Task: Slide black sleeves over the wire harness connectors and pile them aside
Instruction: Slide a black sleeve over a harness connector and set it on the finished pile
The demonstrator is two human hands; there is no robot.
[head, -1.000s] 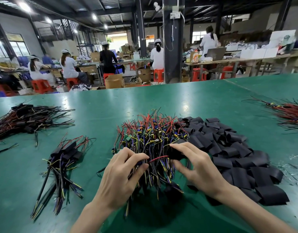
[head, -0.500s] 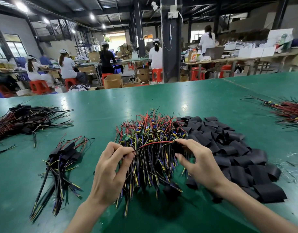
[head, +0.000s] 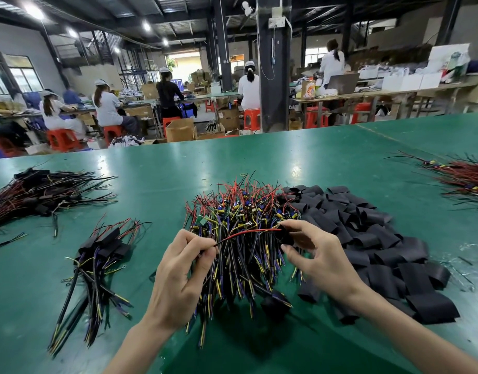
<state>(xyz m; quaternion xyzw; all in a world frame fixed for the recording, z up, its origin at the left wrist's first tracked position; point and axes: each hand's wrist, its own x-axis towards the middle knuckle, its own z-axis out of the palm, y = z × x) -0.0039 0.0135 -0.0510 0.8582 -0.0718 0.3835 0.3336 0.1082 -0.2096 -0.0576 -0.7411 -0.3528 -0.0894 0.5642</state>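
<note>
The left hand (head: 178, 282) pinches one end of a red wire (head: 248, 232) between thumb and forefinger; the other fingers are curled. The right hand (head: 317, 257) pinches a black sleeve (head: 286, 237) at the wire's other end, its thumb below and forefinger above. The wire runs taut between the two hands, just above the heap beneath. Whether the sleeve is fully seated over the connector cannot be told; the connector itself is hidden by the fingers.

Directly under and beyond the hands lies the unsleeved harness heap (head: 243, 225), large, at the middle of the desk (head: 165, 179). Touching it on the right is the stock of loose sleeves (head: 381, 247), also plentiful, running toward the near right edge.

Near the left hand, toward the near left edge, sits a small finished pile (head: 97, 260) with sleeves fitted. A further dark bundle (head: 43, 193) lies at the far left edge, and a red bundle (head: 464, 179) at the far right edge; their status is unclear.

Judgement: the task is at an early stage. The finished pile is small against the heap remaining. The piece in hand is not yet laid aside.
</note>
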